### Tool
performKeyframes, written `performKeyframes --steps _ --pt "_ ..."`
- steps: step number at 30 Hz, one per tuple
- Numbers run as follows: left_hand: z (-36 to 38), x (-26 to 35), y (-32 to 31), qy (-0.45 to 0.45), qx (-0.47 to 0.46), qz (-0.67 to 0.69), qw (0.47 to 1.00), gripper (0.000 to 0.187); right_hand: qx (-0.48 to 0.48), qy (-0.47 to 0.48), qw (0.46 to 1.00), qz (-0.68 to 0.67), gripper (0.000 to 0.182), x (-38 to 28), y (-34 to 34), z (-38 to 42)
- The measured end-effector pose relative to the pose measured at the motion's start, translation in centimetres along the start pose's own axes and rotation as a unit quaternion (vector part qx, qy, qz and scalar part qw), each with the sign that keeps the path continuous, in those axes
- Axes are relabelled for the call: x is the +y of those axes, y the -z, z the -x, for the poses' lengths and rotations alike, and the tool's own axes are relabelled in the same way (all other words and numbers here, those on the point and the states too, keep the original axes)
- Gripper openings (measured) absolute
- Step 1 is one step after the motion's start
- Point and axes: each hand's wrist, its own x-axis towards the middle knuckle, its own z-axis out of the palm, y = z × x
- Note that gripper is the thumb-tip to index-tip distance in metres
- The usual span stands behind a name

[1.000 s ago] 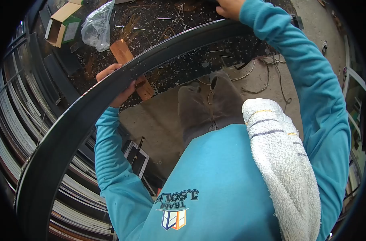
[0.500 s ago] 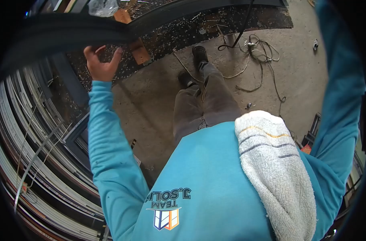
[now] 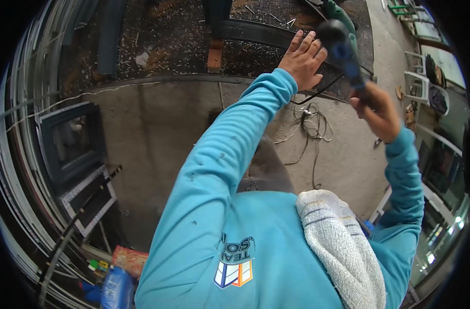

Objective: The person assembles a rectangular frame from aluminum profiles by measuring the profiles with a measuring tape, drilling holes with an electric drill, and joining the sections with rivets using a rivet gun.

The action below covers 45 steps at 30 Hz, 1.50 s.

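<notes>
My left hand point(image 3: 303, 61) lies with fingers stretched out over the end of a long dark frame profile point(image 3: 258, 32) on the workbench point(image 3: 165, 38). My right hand point(image 3: 378, 110) is wrapped round the handle of a rubber mallet point(image 3: 332, 34). Its black head, blurred by motion, is close beside my left fingertips. Behind the mallet, a green power tool point(image 3: 342, 14) partly shows on the bench. A wooden block point(image 3: 215, 55) sits at the profile's other end, near an upright dark piece.
White wood-like chips litter the bench. Below it, a tangled cable point(image 3: 313, 123) lies on the concrete floor point(image 3: 157, 134). Long profiles point(image 3: 18, 206) are racked at the left, beside a small dark window frame point(image 3: 72, 136). White chairs point(image 3: 418, 85) stand at the right.
My left hand has moved right, from beside the blurred dark profile onto the profile's end. My right hand has come into view holding the mallet. The camera view has shifted.
</notes>
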Motion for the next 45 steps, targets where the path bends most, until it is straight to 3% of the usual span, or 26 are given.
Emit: performKeyframes --steps 1,2,4,5,6,8,10,13,16,17,19,20,21,23,25,27,29,31,33,36,38,40,42,43,44,45 --pt "-0.8 -0.2 -1.9 0.008 0.071 -0.081 0.994 0.069 -0.027 0.005 0.996 0.085 0.02 1.7 0.2 -0.6" --pt "-1.0 -0.4 -2.7 0.04 0.037 -0.108 0.993 0.072 -0.055 0.009 0.984 0.168 0.021 2.7 0.3 -1.2" --pt "-0.7 -1.2 -4.2 0.011 0.123 -0.14 0.983 0.073 -0.105 0.034 0.975 0.191 0.026 3.3 -0.5 -3.4" --pt "-1.0 -1.2 -4.9 0.015 0.156 -0.085 0.984 0.067 -0.128 0.09 0.981 0.116 0.029 2.0 -1.6 -4.6" --pt "-1.2 -1.2 -5.3 0.026 0.173 -0.13 0.976 0.065 -0.132 0.19 0.97 0.074 0.024 3.0 -3.1 -6.2" --pt "-1.8 -1.0 -5.8 0.045 0.202 -0.221 0.953 0.06 -0.196 0.101 0.97 0.106 0.027 1.5 -4.4 -9.0" --pt "-1.1 -0.6 -6.9 0.065 0.194 -0.174 0.963 0.063 -0.267 0.115 0.954 0.071 0.03 2.5 -5.1 -13.0" --pt "-1.1 -0.9 -7.2 0.064 0.152 -0.307 0.937 0.062 -0.134 0.163 0.964 0.164 0.037 4.4 -6.4 -17.1" --pt "-1.2 -1.1 -7.2 0.06 0.102 -0.432 0.894 0.061 -0.251 0.169 0.94 0.158 0.037 2.8 -6.8 -16.8" --pt "-1.3 -1.1 -7.3 0.075 0.093 -0.413 0.903 0.061 -0.318 0.194 0.909 0.186 0.036 3.1 -6.8 -17.0" --pt "-1.9 -1.0 -7.5 0.122 0.083 -0.312 0.938 0.063 -0.334 0.163 0.902 0.221 0.032 2.4 -5.6 -17.9" --pt "-2.2 -0.4 -7.9 0.151 0.08 -0.224 0.96 0.064 -0.313 0.164 0.931 0.095 0.029 3.9 -4.5 -19.7" --pt "-2.4 0.3 -7.8 0.18 0.076 -0.133 0.972 0.065 -0.119 0.129 0.98 0.094 0.028 5.1 -4.8 -19.9" --pt "-2.2 -0.5 -6.4 0.13 0.085 -0.191 0.969 0.064 -0.155 0.184 0.939 0.246 0.029 8.0 -5.9 -20.3" --pt "-1.2 -0.3 -5.2 0.077 0.086 -0.237 0.965 0.063 -0.173 0.176 0.932 0.265 0.029 8.3 -5.7 -19.8" --pt "-2.1 -0.8 -8.0 0.113 0.132 -0.169 0.97 0.065 -0.17 0.125 0.965 0.154 0.03 4.9 -4.7 -19.9" --pt "-2.2 -0.1 -8.0 0.189 0.005 -0.128 0.974 0.07 -0.129 0.13 0.979 0.086 0.034 5.4 -4.2 -20.5" --pt "-2.3 -1.6 -7.9 0.097 0.114 -0.143 0.978 0.066 -0.139 0.183 0.966 0.117 0.033 6.0 -5.1 -21.1" --pt "-2.1 -1.4 -8.5 0.104 0.124 -0.133 0.978 0.062 -0.144 0.186 0.967 0.1 0.03 6.6 -5.7 -20.6" --pt "-3.2 -0.7 -7.7 0.133 0.158 0.179 0.962 0.063 -0.061 0.208 0.973 0.075 0.025 5.9 -6.0 -20.2" --pt "-1.6 -1.0 -5.1 0.054 0.11 -0.205 0.971 0.059 -0.143 0.165 0.931 0.294 0.028 1.8 -5.7 -17.3" --pt "-2.5 -2.2 -8.4 0.073 0.086 -0.151 0.982 0.063 -0.168 0.173 0.956 0.165 0.029 3.7 -5.3 -18.4" --pt "-2.9 -2.6 -8.7 0.071 0.104 -0.085 0.988 0.065 -0.063 0.102 0.992 0.03 0.03 4.6 -5.5 -19.7" --pt "-2.9 -2.9 -7.8 0.062 0.115 -0.075 0.989 0.066 -0.055 0.195 0.976 0.082 0.032 5.2 -6.3 -18.8" --pt "-2.4 -2.6 -6.2 0.045 0.091 -0.161 0.982 0.065 -0.144 0.15 0.969 0.131 0.035 3.9 -6.0 -17.2" --pt "-1.8 -1.8 -5.1 0.028 0.063 -0.241 0.968 0.065 -0.214 0.178 0.95 0.145 0.037 4.1 -5.7 -16.6"
